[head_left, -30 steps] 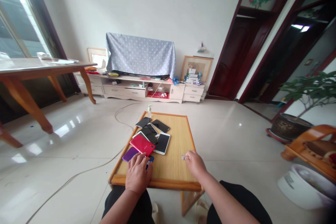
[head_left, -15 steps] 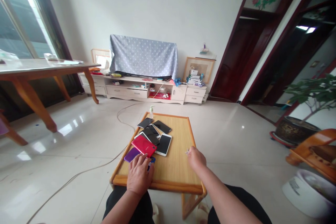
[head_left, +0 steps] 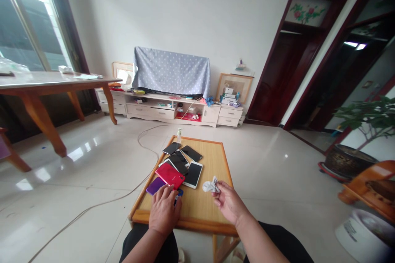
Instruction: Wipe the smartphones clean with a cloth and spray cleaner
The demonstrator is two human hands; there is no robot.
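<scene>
Palm down, the left hand [head_left: 163,207] lies toward the near left corner of the desk [head_left: 199,209]; whether it grips anything is hidden. Close to the right edge, the right hand [head_left: 230,203] pinches with thumb and fingers. Nearest the desk's middle sits the white-framed phone [head_left: 193,174]. Beside it lies the red phone [head_left: 170,173], its near edge meeting the left fingertips. Dark phones [head_left: 191,153] spread toward the far left corner, and the purple phone [head_left: 156,185] lies by the left edge. Bunched in the right fingertips, the white cloth [head_left: 210,185] hangs between white-framed phone and right edge. One slim pump bottle [head_left: 179,135] stands at the far left corner.
</scene>
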